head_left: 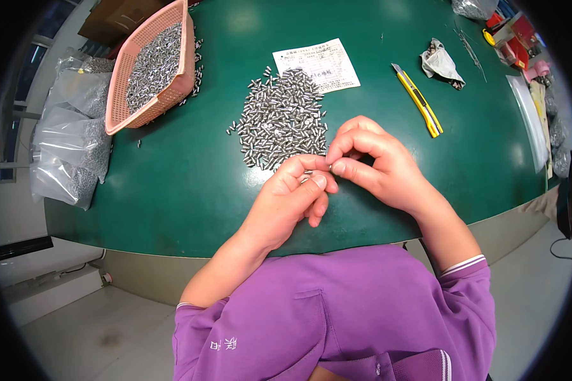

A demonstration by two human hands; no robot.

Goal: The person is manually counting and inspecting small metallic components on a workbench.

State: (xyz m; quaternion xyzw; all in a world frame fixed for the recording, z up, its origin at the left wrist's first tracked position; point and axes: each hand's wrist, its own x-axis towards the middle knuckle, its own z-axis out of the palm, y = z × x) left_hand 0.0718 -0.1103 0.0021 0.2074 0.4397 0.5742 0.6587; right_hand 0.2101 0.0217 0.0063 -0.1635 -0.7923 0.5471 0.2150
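While the head view looks down on the green tabletop (190, 190), the left hand (295, 197) and right hand (375, 162) meet, both pinching 1 small metal pin (308, 173) just below the pin pile (283, 117). Its axis seems to run left to right, though it is too small to be sure. A loose pinch could drop it into the pile, beyond telling apart

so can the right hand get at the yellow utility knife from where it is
Probably yes. The yellow utility knife lies in the open on the green table, up and to the right of the right hand, with nothing between them. But its fingers are pinching a small metal part.
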